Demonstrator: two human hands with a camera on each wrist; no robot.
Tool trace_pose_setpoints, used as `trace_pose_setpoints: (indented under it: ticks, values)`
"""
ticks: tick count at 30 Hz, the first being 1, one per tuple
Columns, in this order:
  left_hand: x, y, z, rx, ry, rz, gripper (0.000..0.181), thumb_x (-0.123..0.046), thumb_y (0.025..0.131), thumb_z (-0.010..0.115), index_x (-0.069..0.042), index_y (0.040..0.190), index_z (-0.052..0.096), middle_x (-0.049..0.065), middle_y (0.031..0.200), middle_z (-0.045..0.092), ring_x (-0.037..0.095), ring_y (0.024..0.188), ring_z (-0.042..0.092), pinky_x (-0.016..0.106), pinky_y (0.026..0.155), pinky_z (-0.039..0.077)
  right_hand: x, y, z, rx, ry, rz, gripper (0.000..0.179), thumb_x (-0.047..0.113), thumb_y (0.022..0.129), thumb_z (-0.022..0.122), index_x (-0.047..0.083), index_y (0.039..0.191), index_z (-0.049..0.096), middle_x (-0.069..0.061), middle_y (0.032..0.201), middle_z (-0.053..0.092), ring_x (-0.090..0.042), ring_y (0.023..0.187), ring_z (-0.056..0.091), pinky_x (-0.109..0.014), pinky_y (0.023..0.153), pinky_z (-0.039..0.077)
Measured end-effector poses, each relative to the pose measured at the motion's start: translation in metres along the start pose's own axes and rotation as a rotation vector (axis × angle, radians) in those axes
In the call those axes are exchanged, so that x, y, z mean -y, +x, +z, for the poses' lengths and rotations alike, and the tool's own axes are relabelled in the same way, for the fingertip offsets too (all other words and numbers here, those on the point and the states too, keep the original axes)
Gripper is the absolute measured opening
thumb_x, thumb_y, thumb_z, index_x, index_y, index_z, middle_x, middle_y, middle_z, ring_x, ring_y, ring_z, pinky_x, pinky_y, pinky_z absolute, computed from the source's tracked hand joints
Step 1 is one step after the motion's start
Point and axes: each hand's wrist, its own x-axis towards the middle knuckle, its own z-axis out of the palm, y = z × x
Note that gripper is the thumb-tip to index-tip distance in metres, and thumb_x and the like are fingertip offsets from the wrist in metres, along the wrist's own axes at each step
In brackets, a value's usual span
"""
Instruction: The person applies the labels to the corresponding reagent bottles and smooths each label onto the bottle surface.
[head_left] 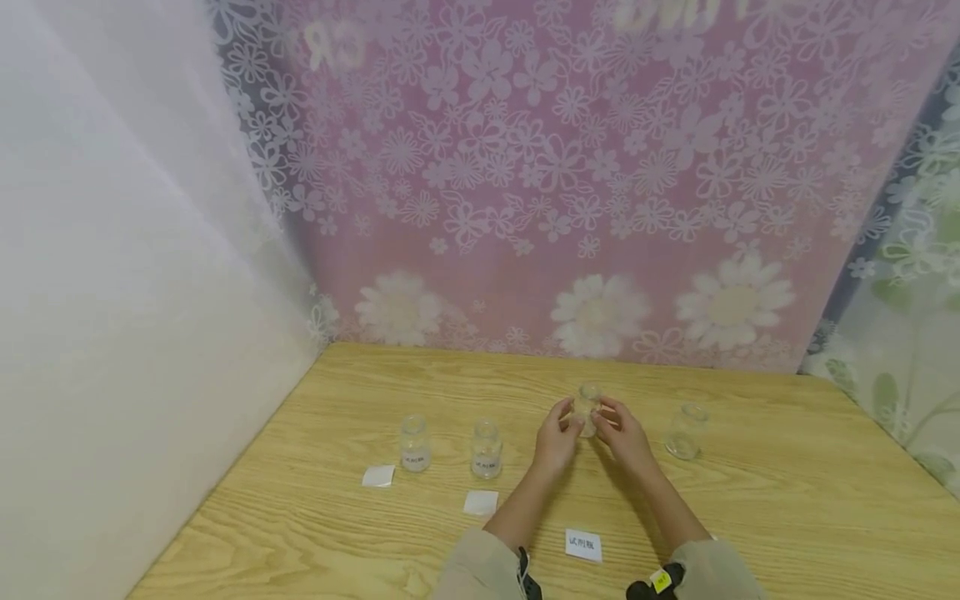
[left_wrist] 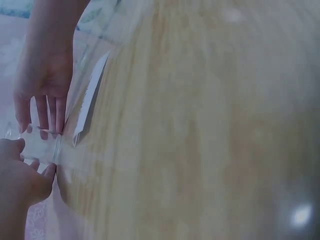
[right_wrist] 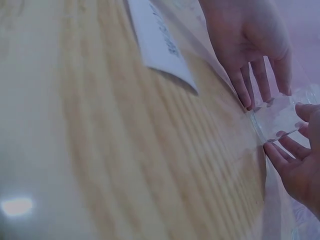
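A small clear glass jar [head_left: 590, 393] without a label stands upright between both hands. My left hand [head_left: 555, 440] holds its left side, thumb in front and fingers round behind. From the right, my right hand [head_left: 626, 437] grips the same jar in a mirrored way. The wrist views show fingertips of both hands along the glass of the jar [right_wrist: 280, 114], close to its base. Nearer to me, between the forearms, a white label [head_left: 583, 545] with printed characters lies on the table; in the left wrist view the label [left_wrist: 90, 97] appears edge-on, slightly curled.
To the left stand two glass jars [head_left: 415, 443] [head_left: 487, 450] bearing printed labels. White paper squares [head_left: 378, 476] [head_left: 481, 502] lie before them. Another plain glass jar [head_left: 686, 433] stands right of the hands. A floral curtain [head_left: 525, 208] hangs behind the wooden table [head_left: 300, 517].
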Motion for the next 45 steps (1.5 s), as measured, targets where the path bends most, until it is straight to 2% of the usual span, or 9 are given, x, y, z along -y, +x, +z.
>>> trace_pose_setpoints:
  ticks: [6,12,22,30,38,45]
  values:
    - [0.000,-0.009,0.000,-0.052,-0.043,0.010,0.035,-0.011,0.092,0.056,-0.003,0.126,0.050,0.015,0.127,0.049,0.032,0.110,0.050,0.042,0.086,0.046,0.002,-0.007,0.002,0.024,0.038,0.028,0.049,0.022,0.097,0.048,-0.004,0.136,0.030,-0.032,0.130,0.037,-0.044,0.116,0.042,-0.039,0.091,0.043]
    - [-0.002,-0.016,-0.002,-0.081,-0.027,0.015,0.031,-0.012,0.092,0.057,-0.002,0.120,0.050,0.017,0.127,0.050,0.035,0.112,0.048,0.046,0.088,0.044,0.004,-0.015,0.006,0.050,0.045,0.030,0.049,0.020,0.097,0.048,-0.005,0.135,0.031,-0.033,0.129,0.038,-0.044,0.116,0.042,-0.041,0.091,0.042]
    - [-0.001,-0.028,-0.007,-0.134,-0.017,0.033,0.029,-0.012,0.091,0.058,-0.001,0.116,0.050,0.020,0.123,0.052,0.037,0.111,0.049,0.047,0.090,0.042,0.010,-0.027,0.016,0.027,0.055,0.034,0.044,0.014,0.096,0.050,-0.006,0.132,0.036,-0.032,0.126,0.043,-0.043,0.113,0.045,-0.037,0.087,0.046]
    - [-0.004,-0.044,-0.013,-0.131,-0.029,0.014,0.039,-0.014,0.091,0.057,-0.001,0.127,0.048,0.017,0.123,0.051,0.037,0.112,0.047,0.047,0.091,0.042,0.012,-0.037,0.022,0.033,0.060,0.025,0.045,0.017,0.095,0.052,-0.005,0.131,0.037,-0.031,0.125,0.044,-0.043,0.113,0.046,-0.037,0.086,0.046]
    - [-0.003,-0.054,-0.020,-0.139,0.002,0.031,0.035,-0.014,0.091,0.058,-0.003,0.124,0.053,0.015,0.123,0.053,0.034,0.109,0.051,0.046,0.087,0.044,0.015,-0.047,0.027,0.037,0.079,0.026,0.047,0.020,0.095,0.053,-0.004,0.132,0.037,-0.030,0.126,0.043,-0.043,0.114,0.044,-0.038,0.087,0.046]
    - [-0.006,-0.064,-0.027,-0.113,0.001,0.023,0.035,-0.017,0.091,0.058,-0.004,0.123,0.052,0.014,0.123,0.052,0.030,0.107,0.051,0.043,0.085,0.046,0.018,-0.056,0.031,0.044,0.088,0.027,0.047,0.021,0.094,0.054,-0.003,0.132,0.038,-0.029,0.124,0.044,-0.043,0.114,0.044,-0.039,0.087,0.046]
